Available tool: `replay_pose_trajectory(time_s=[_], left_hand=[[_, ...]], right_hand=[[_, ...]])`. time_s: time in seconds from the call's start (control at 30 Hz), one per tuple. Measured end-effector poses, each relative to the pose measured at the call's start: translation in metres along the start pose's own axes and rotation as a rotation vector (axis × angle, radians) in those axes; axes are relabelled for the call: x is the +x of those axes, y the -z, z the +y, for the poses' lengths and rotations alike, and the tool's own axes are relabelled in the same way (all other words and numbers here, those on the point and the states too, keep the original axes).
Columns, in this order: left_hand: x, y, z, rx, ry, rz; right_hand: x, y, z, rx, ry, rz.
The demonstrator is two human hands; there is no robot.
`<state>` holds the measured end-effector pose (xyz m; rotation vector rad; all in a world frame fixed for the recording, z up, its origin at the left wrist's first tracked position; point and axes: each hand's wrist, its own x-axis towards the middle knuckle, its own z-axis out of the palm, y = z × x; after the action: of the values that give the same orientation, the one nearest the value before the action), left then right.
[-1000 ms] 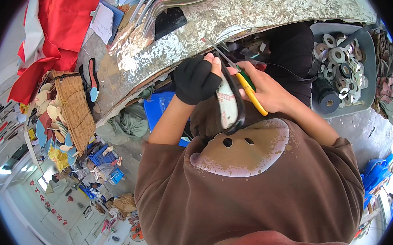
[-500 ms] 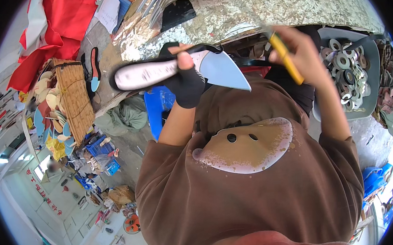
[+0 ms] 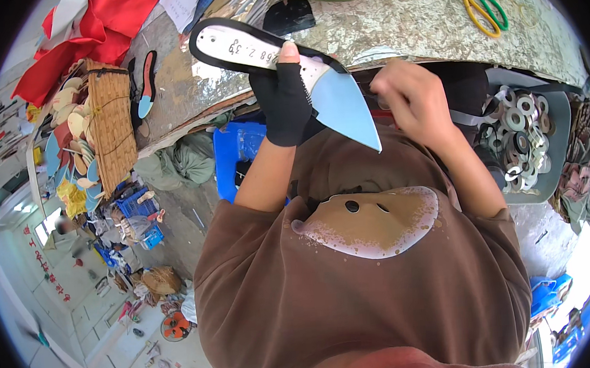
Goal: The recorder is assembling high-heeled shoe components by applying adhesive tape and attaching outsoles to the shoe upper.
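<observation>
While the left hand (image 3: 282, 103), in a black fingerless glove, grips a long white shoe insole with a black rim and pale blue pointed toe (image 3: 287, 68), lifted clear of the mottled worn tabletop (image 3: 406, 12) beyond it, the step looks like checking or trimming the piece. Right of it, the bare right hand (image 3: 409, 97) is loosely curled, holding nothing I can see; the yellow-and-green-handled scissors (image 3: 481, 3) lie well beyond it, so the next move likely calls for a reach there

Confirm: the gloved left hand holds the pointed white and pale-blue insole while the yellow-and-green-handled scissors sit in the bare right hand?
Not quite. In the head view the yellow-and-green-handled scissors lie on the worn workbench, not in the bare right hand. The gloved left hand does hold the pointed white and pale-blue insole.
</observation>
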<state>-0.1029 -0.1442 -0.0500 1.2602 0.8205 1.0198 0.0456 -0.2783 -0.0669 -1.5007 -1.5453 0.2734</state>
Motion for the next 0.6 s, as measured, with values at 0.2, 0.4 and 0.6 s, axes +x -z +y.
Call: replay_pose_trajectory(time_s=[0.2,0.4,0.6], left_hand=[[-0.011,0.009,-0.024,0.047,-0.034,-0.075],[-0.011,0.024,-0.025,-0.521,0.219,-0.129],[0.007,0.044,0.001,0.095,0.044,-0.219]], right_hand=[[0.021,-0.024,0.010,0.468,-0.440,-0.381],[-0.012,-0.067,0.018,0.804,-0.860,-0.247],[-0.013,-0.083,0.001,0.329,-0.327,-0.251]])
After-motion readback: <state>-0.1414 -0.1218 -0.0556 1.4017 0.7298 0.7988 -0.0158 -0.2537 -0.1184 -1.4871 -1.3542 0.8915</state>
